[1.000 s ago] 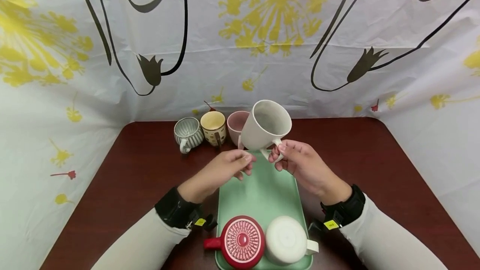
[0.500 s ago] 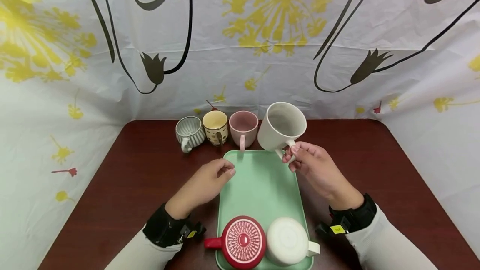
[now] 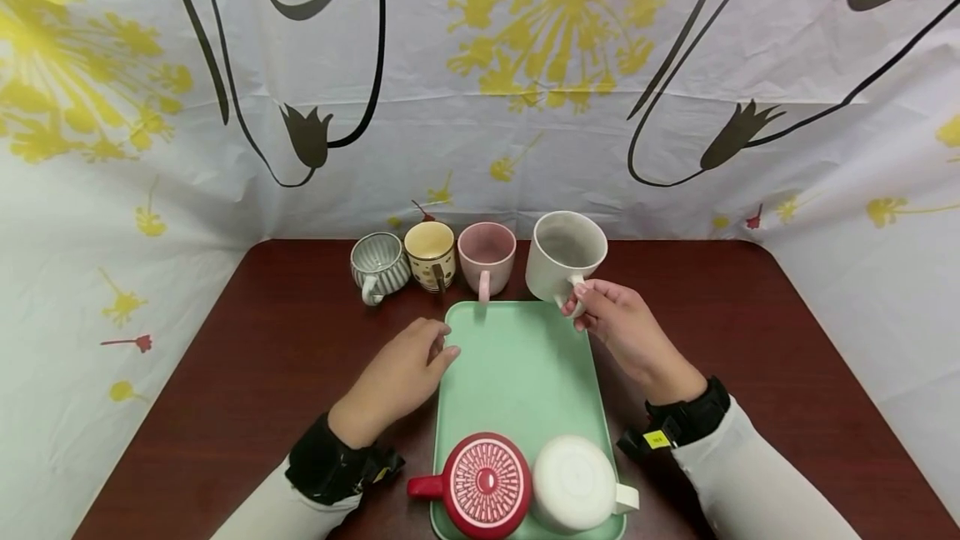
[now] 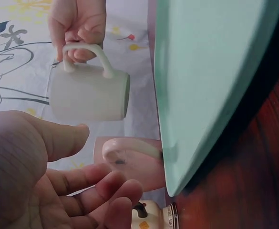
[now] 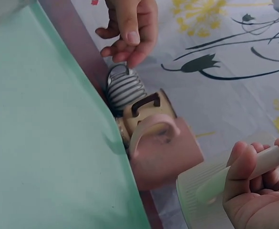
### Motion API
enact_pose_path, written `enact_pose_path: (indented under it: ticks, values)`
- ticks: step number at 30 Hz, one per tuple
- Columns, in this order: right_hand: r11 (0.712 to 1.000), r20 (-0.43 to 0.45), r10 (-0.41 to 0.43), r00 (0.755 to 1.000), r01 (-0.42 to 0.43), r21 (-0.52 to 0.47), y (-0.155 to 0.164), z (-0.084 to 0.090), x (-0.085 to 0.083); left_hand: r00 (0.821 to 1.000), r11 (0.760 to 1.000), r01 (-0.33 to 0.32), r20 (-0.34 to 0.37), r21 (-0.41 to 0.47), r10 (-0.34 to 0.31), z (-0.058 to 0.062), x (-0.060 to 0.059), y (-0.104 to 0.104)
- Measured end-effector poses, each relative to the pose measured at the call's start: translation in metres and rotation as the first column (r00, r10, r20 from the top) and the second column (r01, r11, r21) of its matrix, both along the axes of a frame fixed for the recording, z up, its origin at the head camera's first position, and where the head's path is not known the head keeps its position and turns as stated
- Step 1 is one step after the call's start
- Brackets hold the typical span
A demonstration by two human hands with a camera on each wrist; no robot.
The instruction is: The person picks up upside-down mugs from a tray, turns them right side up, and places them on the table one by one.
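My right hand [image 3: 618, 327] holds a white mug [image 3: 551, 265] by its handle, thumb and fingers curled round it. The mug stands nearly upright, mouth up, beyond the far right corner of the green tray [image 3: 517, 365], just right of a pink mug [image 3: 487, 261]. In the left wrist view the white mug [image 4: 87, 95] shows its handle side, its base a little short of the tray's level. My left hand [image 3: 393, 377] hovers by the tray's left edge, fingers loosely bent and holding nothing; the left wrist view shows its fingers [image 4: 113, 186] apart in front of the pink mug.
Left of the pink mug stand a yellow patterned cup [image 3: 431, 252] and a grey ribbed cup [image 3: 378, 261] in a row. An upside-down red mug [image 3: 486, 482] and an upside-down white mug [image 3: 573, 477] sit at the tray's near end. A patterned cloth [image 3: 480, 165] hangs behind the table.
My right hand has carried the white mug rightward from in front of the pink mug, then lowered and straightened it. My left hand has drawn back to the left, away from it.
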State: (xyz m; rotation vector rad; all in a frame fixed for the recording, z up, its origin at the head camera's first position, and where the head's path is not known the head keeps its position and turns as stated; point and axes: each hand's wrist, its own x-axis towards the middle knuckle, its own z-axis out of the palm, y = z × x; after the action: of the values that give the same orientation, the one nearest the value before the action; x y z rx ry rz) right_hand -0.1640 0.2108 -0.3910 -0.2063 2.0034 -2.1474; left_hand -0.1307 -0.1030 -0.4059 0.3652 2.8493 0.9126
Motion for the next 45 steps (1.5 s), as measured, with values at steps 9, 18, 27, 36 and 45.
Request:
enact_pose_path:
  ticks: [9,18,27,36,45]
  values:
    - [0.998,0.047,-0.044,0.998,0.042,0.044,-0.01,-0.019,-0.028,1.0,1.0,0.009,0.016,0.014,-0.009,-0.002,0.0,-0.002]
    - [0.997,0.075,-0.058,0.995,0.054,0.058,-0.015,-0.031,-0.043,0.999,1.0,0.015,0.037,0.011,-0.015,-0.003,0.0,0.0]
    - [0.997,0.081,-0.055,0.995,0.05,0.067,-0.02,-0.04,-0.048,0.999,1.0,0.014,0.04,0.018,-0.014,-0.004,0.0,0.0]
    - [0.995,0.09,-0.046,0.995,0.037,0.098,-0.023,-0.045,-0.05,0.999,1.0,0.01,0.053,0.001,-0.01,-0.004,-0.001,-0.002]
    - [0.972,0.019,-0.033,0.999,0.028,0.234,-0.02,-0.044,-0.049,0.999,1.0,0.005,0.046,-0.018,-0.004,-0.005,-0.001,-0.002]
